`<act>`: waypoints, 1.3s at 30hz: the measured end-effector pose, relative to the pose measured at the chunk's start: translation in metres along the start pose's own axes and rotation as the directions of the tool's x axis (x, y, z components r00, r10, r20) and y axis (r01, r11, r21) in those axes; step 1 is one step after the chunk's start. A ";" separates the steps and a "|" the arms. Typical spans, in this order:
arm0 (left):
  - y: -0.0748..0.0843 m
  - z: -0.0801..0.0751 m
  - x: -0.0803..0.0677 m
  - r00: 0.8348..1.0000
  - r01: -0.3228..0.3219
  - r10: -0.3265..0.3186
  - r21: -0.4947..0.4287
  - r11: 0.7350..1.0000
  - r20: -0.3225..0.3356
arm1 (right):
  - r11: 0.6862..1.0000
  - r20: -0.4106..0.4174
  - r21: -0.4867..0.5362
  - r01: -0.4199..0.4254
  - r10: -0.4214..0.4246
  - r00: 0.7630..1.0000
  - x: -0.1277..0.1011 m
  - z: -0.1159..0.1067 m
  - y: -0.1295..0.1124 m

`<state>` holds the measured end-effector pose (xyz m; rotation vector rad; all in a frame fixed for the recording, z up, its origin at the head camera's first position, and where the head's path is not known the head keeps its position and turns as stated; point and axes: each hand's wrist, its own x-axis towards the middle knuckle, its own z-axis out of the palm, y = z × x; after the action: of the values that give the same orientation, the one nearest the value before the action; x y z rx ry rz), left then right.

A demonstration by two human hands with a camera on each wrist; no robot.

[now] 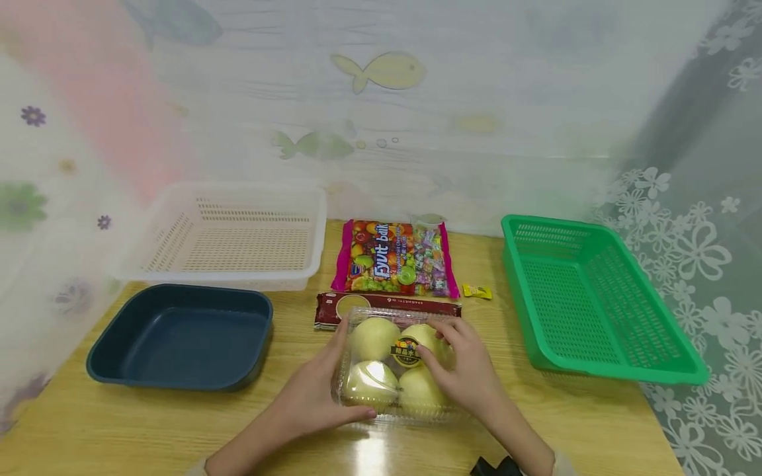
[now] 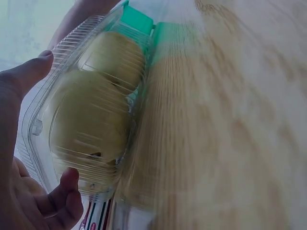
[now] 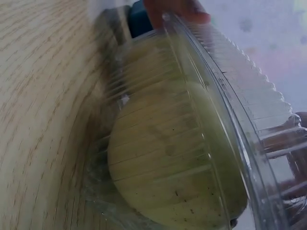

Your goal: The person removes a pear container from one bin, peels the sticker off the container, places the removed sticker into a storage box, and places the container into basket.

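A clear plastic fruit box with several round, pale yellow-green fruits sits at the front middle of the table. A round black label is on its lid. My left hand grips the box's left side, thumb near the front corner and fingers towards the back. In the left wrist view, the thumb lies at the lid's edge, with curled fingers lower down. My right hand rests over the lid's right part, thumb by the label and fingers at the back right.
A dark red spaghetti pack lies right behind the box, with a bag of fruit candy beyond. A small yellow candy lies nearby. A navy basin and white basket stand left, a green basket right.
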<state>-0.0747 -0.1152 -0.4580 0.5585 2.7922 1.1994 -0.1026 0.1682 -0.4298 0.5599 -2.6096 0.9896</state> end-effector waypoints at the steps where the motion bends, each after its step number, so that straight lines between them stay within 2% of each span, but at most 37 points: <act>1: 0.000 0.001 0.000 1.000 -0.003 0.003 -0.003 1.000 -0.006 | 1.000 -0.004 -0.017 0.013 -0.013 1.000 -0.001 0.000 0.000; 8: -0.002 0.004 0.000 0.997 -0.065 0.066 0.028 0.997 -0.046 | 0.993 -0.009 -0.082 0.084 -0.085 0.996 -0.010 0.000 -0.006; 14: -0.002 0.007 -0.001 0.991 -0.116 0.120 0.061 0.991 -0.058 | 0.986 -0.058 -0.120 0.119 -0.127 0.990 -0.017 0.005 -0.011; 20: -0.002 0.007 -0.001 0.991 -0.113 0.117 0.062 0.992 -0.058 | 0.989 -0.085 -0.084 0.121 -0.128 0.988 -0.018 0.007 -0.011; 33: 0.000 0.005 -0.002 0.994 -0.097 0.099 0.062 0.993 -0.044 | 0.994 -0.069 -0.029 0.101 -0.103 0.992 -0.017 0.006 -0.009; 39: -0.001 0.005 -0.001 0.994 -0.100 0.102 0.041 0.994 -0.044 | 0.992 -0.083 -0.078 0.096 -0.103 0.991 -0.017 0.006 -0.012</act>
<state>-0.0727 -0.1124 -0.4620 0.6921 2.8629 1.1928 -0.0833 0.1604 -0.4339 0.6089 -2.5044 0.8636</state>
